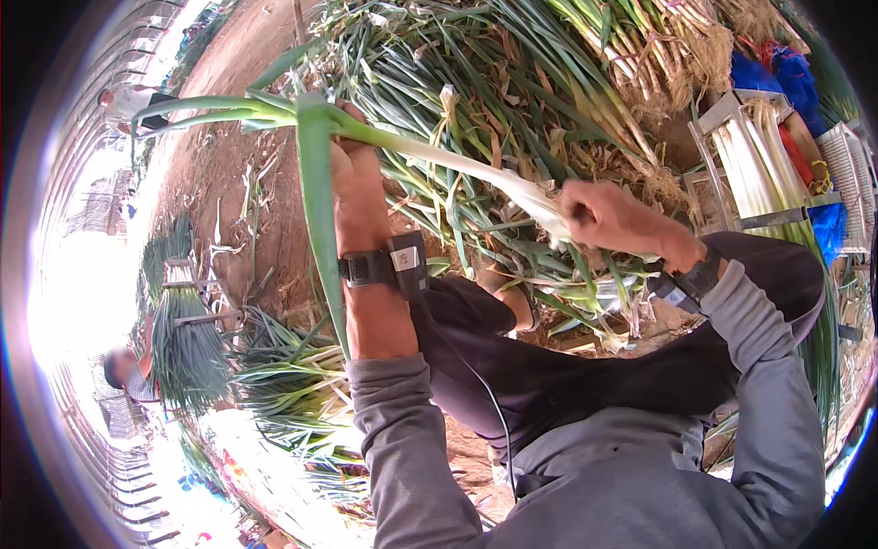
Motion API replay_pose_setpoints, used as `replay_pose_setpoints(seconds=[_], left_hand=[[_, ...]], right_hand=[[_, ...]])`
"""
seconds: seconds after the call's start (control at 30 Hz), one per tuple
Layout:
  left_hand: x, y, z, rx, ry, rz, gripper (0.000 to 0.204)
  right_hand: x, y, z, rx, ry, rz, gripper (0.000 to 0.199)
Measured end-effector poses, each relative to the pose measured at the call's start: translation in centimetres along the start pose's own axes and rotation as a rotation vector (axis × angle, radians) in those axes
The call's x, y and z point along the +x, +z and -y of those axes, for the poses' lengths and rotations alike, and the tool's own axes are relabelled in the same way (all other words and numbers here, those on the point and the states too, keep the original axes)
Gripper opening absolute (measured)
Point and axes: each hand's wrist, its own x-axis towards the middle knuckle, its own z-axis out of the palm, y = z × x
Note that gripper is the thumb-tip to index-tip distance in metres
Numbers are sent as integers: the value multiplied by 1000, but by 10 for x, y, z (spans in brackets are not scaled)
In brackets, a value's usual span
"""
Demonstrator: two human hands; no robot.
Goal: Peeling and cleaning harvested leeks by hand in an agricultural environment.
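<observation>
A long green onion (448,157) lies across in front of me, its green leaves to the left and its white end to the right. My left hand (355,146) is closed around it where the leaves meet the stalk. One broad leaf hangs down over my left forearm. With fingers curled in, my right hand (622,220) grips the white end. Loose whitish skin shows beside those fingers; the very tip of the onion is hidden. Both wrists wear black straps with small devices.
A big heap of green onions (476,82) covers the ground ahead. Cut leaves and scraps (594,293) lie below my hands. At right stands a metal rack (722,174) of white stalks near blue bags (796,78). More onion bundles (187,339) and two people are at left.
</observation>
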Motion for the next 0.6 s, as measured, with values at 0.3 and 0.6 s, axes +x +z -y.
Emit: replay_pose_setpoints(seconds=[0.3,0.6], left_hand=[[-39,30,0,528,77,157,28],[-36,18,37,-33,-286,40,24]], right_hand=[[3,9,-56,-622,-159,-194,18],[113,-3,64,-26,-274,-245,33]])
